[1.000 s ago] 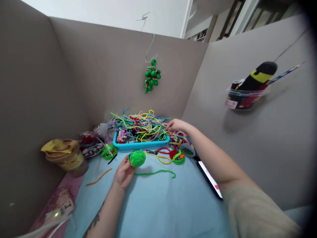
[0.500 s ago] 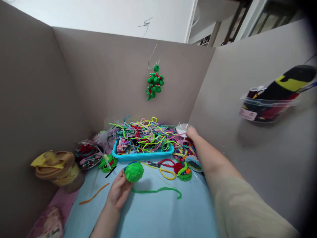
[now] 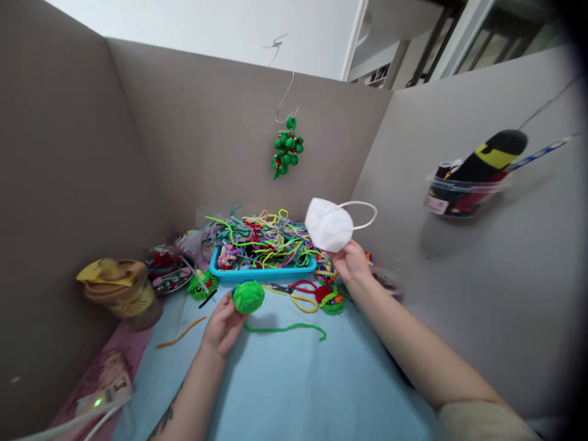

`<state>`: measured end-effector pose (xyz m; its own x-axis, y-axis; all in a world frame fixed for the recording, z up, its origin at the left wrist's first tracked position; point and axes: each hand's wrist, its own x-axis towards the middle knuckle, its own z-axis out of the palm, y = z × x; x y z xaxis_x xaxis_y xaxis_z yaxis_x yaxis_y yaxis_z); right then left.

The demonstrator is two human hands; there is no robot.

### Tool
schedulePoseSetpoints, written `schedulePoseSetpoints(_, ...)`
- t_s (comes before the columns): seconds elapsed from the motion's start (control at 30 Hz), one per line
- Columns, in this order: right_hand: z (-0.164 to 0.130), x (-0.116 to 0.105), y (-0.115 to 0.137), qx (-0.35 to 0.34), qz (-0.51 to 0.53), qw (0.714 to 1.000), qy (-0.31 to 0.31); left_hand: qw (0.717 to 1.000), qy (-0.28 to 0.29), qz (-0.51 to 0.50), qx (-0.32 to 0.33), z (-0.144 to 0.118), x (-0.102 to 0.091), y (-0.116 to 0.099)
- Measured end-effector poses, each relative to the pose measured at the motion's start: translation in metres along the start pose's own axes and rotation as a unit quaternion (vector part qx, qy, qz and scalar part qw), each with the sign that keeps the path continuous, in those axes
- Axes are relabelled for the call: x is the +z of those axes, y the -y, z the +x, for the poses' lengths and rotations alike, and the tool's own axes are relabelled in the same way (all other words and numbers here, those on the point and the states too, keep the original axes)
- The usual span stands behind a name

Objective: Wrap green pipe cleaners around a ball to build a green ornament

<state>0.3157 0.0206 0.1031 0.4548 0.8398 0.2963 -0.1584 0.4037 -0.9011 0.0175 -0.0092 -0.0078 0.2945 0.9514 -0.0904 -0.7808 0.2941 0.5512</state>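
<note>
White face mask (image 3: 329, 225) off right, fuzzy green ball (image 3: 248, 297) left.
Our left hand (image 3: 224, 326) pinches the ball over the bench (image 3: 289, 392); our right hand (image 3: 351, 262), farther out, grips the mask's lower edge, ear loop pointing right, away from the ball.

I can see the tray (image 3: 264, 275) at the table's (image 3: 294, 392) far side, strands (image 3: 271, 236) heaped in it, a bundle (image 3: 288, 150) hanging behind. Scissors (image 3: 311, 304) lie on its near side; left of them, the ball (image 3: 248, 297) is in the left hand (image 3: 223, 324). The mask (image 3: 328, 225), in the right hand (image 3: 351, 262), is by the tray's right end.
</note>
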Motion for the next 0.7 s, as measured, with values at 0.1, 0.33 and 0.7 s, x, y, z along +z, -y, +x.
schedulePoseSetpoints(0.1,-0.054,0.015,-0.003,0.075,0.086,0.992,0.047,1.000,-0.004,-0.008,0.002,-0.001,0.000,-0.002)
schedulePoseSetpoints(0.33,-0.128,0.030,0.025,0.167,0.160,0.968,0.094,1.000,0.012,-0.008,0.010,-0.001,0.002,-0.004)
schedulePoseSetpoints(0.7,-0.168,0.032,0.056,0.152,0.182,0.955,0.180,0.999,0.035,-0.012,0.013,0.001,-0.003,-0.002)
